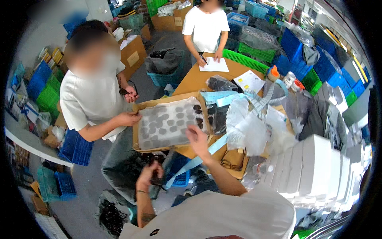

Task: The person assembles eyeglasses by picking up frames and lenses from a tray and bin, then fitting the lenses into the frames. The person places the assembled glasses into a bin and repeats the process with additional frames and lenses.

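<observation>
Box (135,138) at centre holds dark discs (199,121), mostly under a pale sheet (161,139); right hand (197,140) loosely spread above, left hand (149,176) curled, grip unclear.

Discs (197,107) are laid in a tray (135,139), set at the counter's (194,81) left edge; plastic bags (248,135) are heaped to the tray's right, cartons (312,159) stacked farther right, a paper sheet (215,66) placed behind.

Workshop, with plastic crates (291,43) and cardboard boxes (128,64)
</observation>
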Demonstrator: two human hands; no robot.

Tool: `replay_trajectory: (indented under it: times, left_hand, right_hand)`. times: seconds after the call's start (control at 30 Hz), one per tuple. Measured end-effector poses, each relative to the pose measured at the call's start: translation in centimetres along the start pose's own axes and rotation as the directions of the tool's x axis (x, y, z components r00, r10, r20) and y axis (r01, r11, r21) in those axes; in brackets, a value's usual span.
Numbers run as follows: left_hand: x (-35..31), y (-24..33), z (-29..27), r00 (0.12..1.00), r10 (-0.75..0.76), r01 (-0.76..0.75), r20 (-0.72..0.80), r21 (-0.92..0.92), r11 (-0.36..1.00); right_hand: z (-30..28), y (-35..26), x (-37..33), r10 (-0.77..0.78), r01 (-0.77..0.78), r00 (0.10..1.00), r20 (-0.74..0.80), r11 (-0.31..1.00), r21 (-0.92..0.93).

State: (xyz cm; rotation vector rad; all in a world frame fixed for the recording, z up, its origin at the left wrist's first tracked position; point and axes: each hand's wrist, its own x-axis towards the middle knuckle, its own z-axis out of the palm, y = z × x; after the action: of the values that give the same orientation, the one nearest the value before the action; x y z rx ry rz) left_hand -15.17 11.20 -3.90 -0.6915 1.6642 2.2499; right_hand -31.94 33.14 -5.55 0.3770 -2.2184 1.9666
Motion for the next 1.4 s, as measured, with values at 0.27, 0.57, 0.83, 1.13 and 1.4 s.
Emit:
replay_trajectory:
  times: [0.27,0.57,0.83,1.13,1.4]
  left_hand:
    - [-2.1,-16.2,5.4,0.908,-0.370,0.402,0.195,-0.166,0.900]
    - [-10.0,-20.4,8.9,0.865,-0.384,0.487,0.324,-0.350,0.800]
    - [-10.5,-19.7,13.3,0.922,-0.311,0.375,0.229,-0.332,0.866]
    - [-15.5,-19.2,16.0,0.992,-0.122,0.114,0.016,-0.484,0.868]
    - [-12.4,-19.0,13.1,0.996,-0.086,0.090,0.031,-0.467,0.879]
  right_hand:
    - [-13.7,1.3,-27.5,0.574,-0.748,0.467,0.673,0.662,-0.045]
    - [-21.8,-5.0,-27.2,0.469,-0.455,0.864,0.181,0.883,-0.116]
    - [-29.5,1.6,6.4,0.129,-0.354,0.922,-0.364,0.662,-0.661]
    - [-35.5,24.5,11.4,0.611,-0.426,0.765,-0.205,0.241,-0.872]
    - [-43.7,30.8,13.7,0.509,-0.132,0.853,-0.113,0.000,-0.991]
